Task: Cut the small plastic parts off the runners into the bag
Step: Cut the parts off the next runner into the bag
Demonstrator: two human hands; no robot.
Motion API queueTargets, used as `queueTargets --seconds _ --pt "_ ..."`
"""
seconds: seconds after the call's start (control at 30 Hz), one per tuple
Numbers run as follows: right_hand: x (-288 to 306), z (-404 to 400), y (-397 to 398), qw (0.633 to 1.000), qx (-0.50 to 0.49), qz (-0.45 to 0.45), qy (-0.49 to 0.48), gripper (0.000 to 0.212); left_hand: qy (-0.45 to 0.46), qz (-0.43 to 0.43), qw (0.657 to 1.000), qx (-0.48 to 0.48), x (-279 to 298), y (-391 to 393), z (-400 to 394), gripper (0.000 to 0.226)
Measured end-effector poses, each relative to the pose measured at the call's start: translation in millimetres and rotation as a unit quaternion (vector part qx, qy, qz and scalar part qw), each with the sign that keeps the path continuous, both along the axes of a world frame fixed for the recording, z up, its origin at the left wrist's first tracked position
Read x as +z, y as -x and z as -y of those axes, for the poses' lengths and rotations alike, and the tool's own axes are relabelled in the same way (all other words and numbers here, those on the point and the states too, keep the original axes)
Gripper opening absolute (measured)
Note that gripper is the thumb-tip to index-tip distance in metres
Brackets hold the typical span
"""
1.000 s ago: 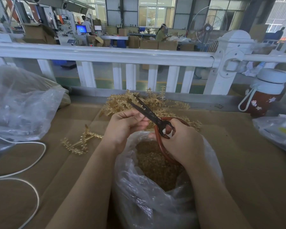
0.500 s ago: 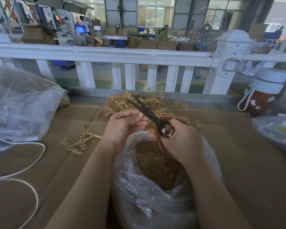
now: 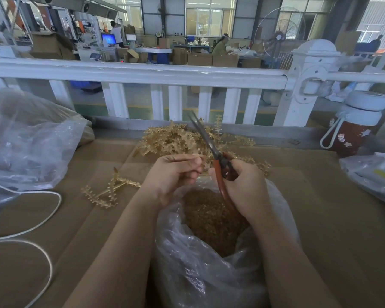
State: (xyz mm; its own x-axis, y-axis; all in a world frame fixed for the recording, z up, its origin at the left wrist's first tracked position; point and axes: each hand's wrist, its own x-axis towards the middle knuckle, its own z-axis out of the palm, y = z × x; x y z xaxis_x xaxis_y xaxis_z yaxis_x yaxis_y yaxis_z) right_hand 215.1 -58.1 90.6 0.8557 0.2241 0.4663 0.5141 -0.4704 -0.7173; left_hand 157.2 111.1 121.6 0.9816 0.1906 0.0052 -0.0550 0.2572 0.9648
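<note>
A heap of golden, comb-like plastic runners (image 3: 187, 141) is lying at the centre of the frame on the brown cardboard surface (image 3: 320, 207), their spiky teeth tangling together; one separate runner (image 3: 108, 192) is resting flat to the left of centre. Just below the heap, a crinkled clear plastic bag (image 3: 198, 274) is standing open, holding a grainy mound of small tan cut parts (image 3: 209, 216).

The left hand (image 3: 173, 174) is curling nearly closed above the bag's mouth, pinching something thin between thumb and fingers; the piece is too small and hidden to make out. The right hand (image 3: 242, 185) is gripping the red-orange handles of the scissors (image 3: 211, 147), whose dark blades are pointing up toward the top of the frame and sitting together, almost closed. The lower handle is partly hidden behind the palm.

A second cloudy bag (image 3: 27, 141) is slumping at the left edge, a white cable (image 3: 42, 218) is looping at lower left, and a red bottle with a white lid (image 3: 353, 130) is standing at the right, beneath a white railing (image 3: 142, 74).
</note>
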Motion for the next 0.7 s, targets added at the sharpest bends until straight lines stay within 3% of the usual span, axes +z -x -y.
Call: queueTargets --seconds 0.13,0.43,0.53,0.7 --pt "3.5 -3.9 0.4 0.994 0.042 -0.065 -0.075 0.016 -0.033 -0.018 0.999 -0.005 -0.9 -1.5 7.6 0.005" --pt "6.3 -3.9 -0.3 0.99 0.025 -0.1 -0.095 0.013 -0.048 -0.014 0.999 -0.008 -4.1 -4.1 7.9 0.005" --pt "8.8 -3.8 1.9 0.986 0.048 -0.119 -0.106 0.009 -0.06 -0.006 0.998 -0.003 -3.7 -3.6 7.9 0.019" --pt "11.2 -2.5 3.5 0.979 0.083 -0.123 -0.14 0.008 -0.131 0.04 0.988 0.067 -1.5 -1.6 6.0 0.017"
